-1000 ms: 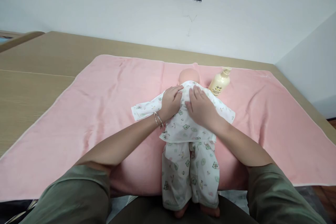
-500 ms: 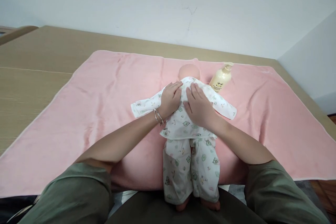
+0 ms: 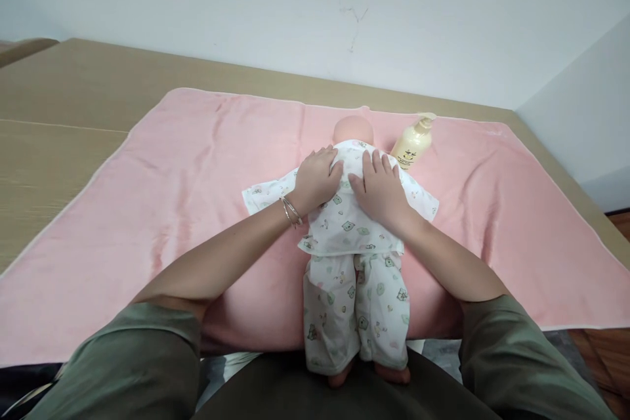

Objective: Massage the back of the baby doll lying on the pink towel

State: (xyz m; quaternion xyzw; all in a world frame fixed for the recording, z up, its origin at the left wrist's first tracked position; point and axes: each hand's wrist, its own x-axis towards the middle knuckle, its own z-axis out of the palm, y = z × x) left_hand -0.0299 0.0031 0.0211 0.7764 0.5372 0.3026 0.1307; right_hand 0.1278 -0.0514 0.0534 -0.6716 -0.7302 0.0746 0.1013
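Note:
A baby doll (image 3: pixel 344 230) in white printed pajamas lies on a pink cloth (image 3: pixel 221 164), its bald head (image 3: pixel 353 128) away from me and its feet at my lap. My left hand (image 3: pixel 316 178) lies flat on the left side of its upper torso, fingers stretched, a silver bangle at the wrist. On the right side of the upper torso rests my right hand (image 3: pixel 380 189), palm down with fingers a little apart. Neither hand grips anything. The doll's face is not visible.
A cream pump bottle (image 3: pixel 411 143) leans or lies right of the doll's head. The cloth covers much of a wooden table (image 3: pixel 63 92), which meets a white wall (image 3: pixel 197 6). A curved wooden edge (image 3: pixel 29 49) shows at the far left.
Both hands have slid outward a little from the middle of the doll's upper torso, and the right fingers are more spread. The whole view has shifted slightly.

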